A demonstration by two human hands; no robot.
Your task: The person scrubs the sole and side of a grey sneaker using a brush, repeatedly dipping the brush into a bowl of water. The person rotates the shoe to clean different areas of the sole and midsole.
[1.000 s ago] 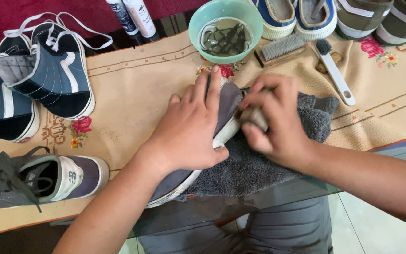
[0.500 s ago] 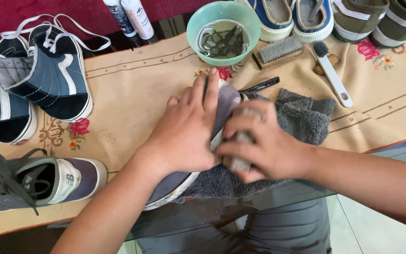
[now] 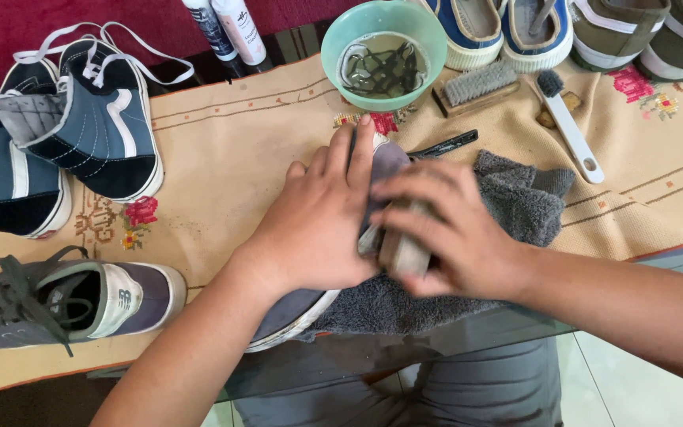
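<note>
My right hand (image 3: pixel 444 233) is curled tight around a small brush (image 3: pixel 403 251), pressing it on the grey shoe (image 3: pixel 310 304). It looks blurry. My left hand (image 3: pixel 318 225) lies flat, fingers spread, hiding most of the shoe. The shoe rests on a grey towel (image 3: pixel 515 205). 1 green bowl (image 3: pixel 381 51) sits behind.

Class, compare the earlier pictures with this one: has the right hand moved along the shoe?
Yes. The right hand with its brush has slid left and toward the person, away from the green bowl, along the shoe.
</note>
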